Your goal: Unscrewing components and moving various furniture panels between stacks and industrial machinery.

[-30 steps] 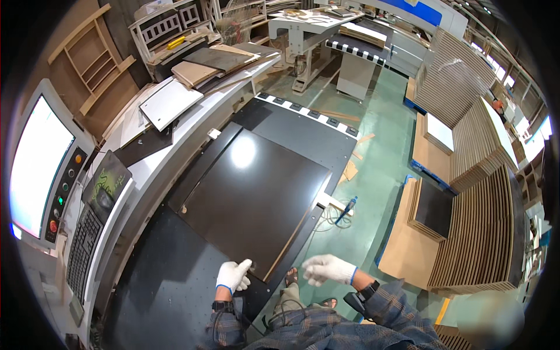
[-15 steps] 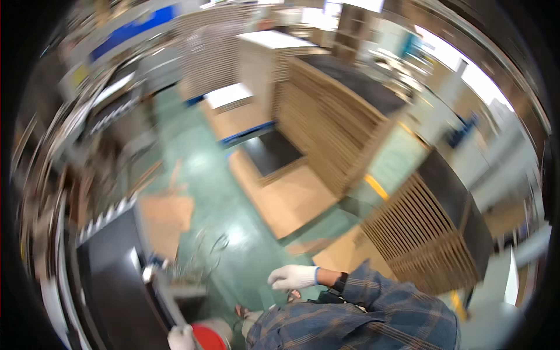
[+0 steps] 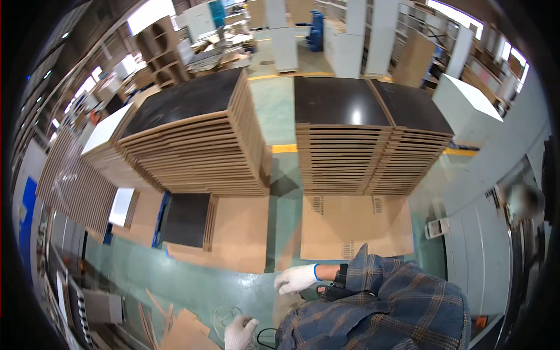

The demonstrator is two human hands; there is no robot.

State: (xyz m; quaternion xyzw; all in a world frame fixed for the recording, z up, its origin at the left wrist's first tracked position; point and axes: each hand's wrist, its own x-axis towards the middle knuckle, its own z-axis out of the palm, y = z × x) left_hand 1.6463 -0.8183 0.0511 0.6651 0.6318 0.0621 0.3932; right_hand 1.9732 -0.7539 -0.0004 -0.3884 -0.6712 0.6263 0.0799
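My right hand (image 3: 296, 279), in a white knit glove with a blue cuff, hangs in front of my body with fingers loosely bent. Nothing shows in it. Low in the picture is my left hand (image 3: 240, 332), also gloved in white, its thumb apart from the fingers and nothing visible in its grasp. Nearest ahead of my right hand lies a flat cardboard sheet (image 3: 332, 227), with two adjoining stacks of dark-topped boards (image 3: 338, 105) at its far side. Thin looped cord or strapping (image 3: 224, 318) lies on the floor beside my left hand.
A long dark-topped board stack (image 3: 186, 105) stands ahead left, behind a low pile of black panels (image 3: 186, 219) on cardboard. Cardboard scraps (image 3: 186, 332) litter the floor at lower left. Grey machine housing (image 3: 475, 251) rises on the right.
My view has swung right, so the board stacks now stand straight ahead. My left hand has come away from the red round object and the dark panel beside it, which have left view.
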